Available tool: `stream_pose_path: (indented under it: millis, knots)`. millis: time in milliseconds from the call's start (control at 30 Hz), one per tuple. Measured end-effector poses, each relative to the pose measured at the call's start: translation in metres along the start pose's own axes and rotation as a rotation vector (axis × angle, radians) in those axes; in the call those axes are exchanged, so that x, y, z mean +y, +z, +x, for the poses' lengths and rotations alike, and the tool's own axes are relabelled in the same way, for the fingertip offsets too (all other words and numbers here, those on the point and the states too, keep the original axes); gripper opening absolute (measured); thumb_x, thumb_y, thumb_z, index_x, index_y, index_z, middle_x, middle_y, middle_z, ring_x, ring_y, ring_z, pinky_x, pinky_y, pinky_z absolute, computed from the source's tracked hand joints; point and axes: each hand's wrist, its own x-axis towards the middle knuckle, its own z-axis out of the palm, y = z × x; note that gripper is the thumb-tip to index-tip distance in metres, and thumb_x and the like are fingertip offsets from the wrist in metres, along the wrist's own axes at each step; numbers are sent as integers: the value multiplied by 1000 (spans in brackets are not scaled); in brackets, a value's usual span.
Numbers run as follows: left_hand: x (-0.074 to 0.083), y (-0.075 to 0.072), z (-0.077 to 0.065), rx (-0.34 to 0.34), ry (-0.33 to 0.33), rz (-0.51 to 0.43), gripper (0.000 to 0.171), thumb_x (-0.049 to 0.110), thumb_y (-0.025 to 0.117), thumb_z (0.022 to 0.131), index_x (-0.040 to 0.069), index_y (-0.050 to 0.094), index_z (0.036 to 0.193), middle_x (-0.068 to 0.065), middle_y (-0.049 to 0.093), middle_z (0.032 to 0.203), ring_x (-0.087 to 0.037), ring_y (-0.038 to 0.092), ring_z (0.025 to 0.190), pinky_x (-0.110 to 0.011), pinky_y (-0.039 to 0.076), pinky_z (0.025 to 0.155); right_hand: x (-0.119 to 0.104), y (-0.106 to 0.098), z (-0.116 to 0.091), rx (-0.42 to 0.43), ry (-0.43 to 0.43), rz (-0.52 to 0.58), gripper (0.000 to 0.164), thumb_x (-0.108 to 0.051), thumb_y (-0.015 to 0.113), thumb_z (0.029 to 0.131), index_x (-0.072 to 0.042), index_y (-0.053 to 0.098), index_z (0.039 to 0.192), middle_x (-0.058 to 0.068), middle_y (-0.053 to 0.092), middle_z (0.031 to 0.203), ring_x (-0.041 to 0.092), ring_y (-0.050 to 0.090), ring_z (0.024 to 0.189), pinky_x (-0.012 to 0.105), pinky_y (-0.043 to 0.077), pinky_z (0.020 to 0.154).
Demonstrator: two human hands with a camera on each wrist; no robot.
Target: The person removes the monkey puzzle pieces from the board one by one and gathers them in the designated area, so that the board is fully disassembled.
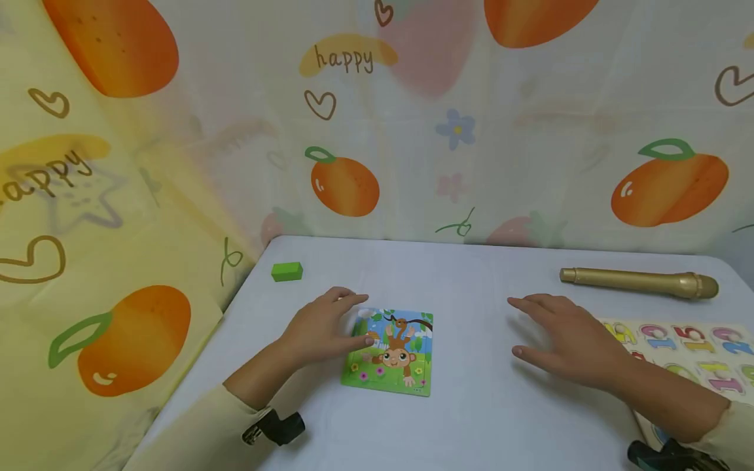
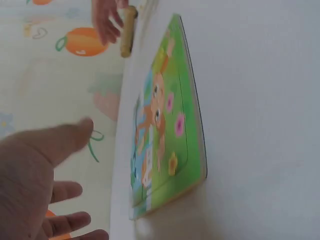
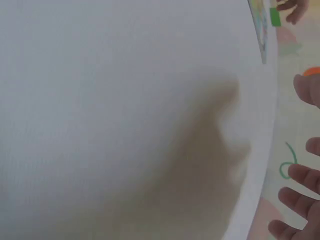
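A square picture puzzle [image 1: 396, 358] with a cartoon monkey lies flat on the white table. My left hand [image 1: 318, 333] hovers at its left edge, fingers spread and holding nothing. In the left wrist view, a gap shows between that hand [image 2: 30, 175] and the puzzle [image 2: 177, 132]. To the right of the puzzle, my right hand [image 1: 568, 340] is held over the table with its fingers extended and nothing in its grasp. The right wrist view catches only its fingers [image 3: 302, 200] at the edge, with a shadow on the tabletop.
A small green block [image 1: 287, 272] sits at the back left of the table [image 1: 471, 418]. At the back right lies a gold microphone [image 1: 639, 282]. A board with colourful numbers [image 1: 695, 340] is partly covered by the right arm. A fruit-patterned curtain [image 1: 400, 131] hangs behind.
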Motion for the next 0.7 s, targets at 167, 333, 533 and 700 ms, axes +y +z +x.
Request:
stream_pose_path:
  millis: [167,333,533,700]
  knots:
    - [5,8,-11,75,-98,-126,63,48,86,88,17,70,141,-3,65,131,-22,68,111,-44,57,87,-14,6,9,-76,46,84,69,-46,84,91,-17,62,150,7,66,138,35,62,127,61,52,100]
    - [7,20,-20,135,-191,-243,54,42,87,88,17,74,134,0,68,124,-19,68,102,-41,55,80,-29,11,20,-118,73,104,69,-45,84,91,-20,61,152,4,65,137,32,62,127,59,54,99]
    - [7,33,-26,160,-257,-292,47,40,88,88,17,77,126,2,70,118,-16,66,98,-39,53,80,-41,17,33,-111,60,146,67,-42,84,92,-20,61,151,-1,67,128,22,65,116,50,58,91]
    - [9,41,-29,174,-293,-314,42,39,90,87,17,78,122,4,69,112,-13,60,91,-36,50,78,-49,23,46,-127,53,196,65,-38,83,93,-18,61,150,-3,68,122,19,66,108,42,57,85]
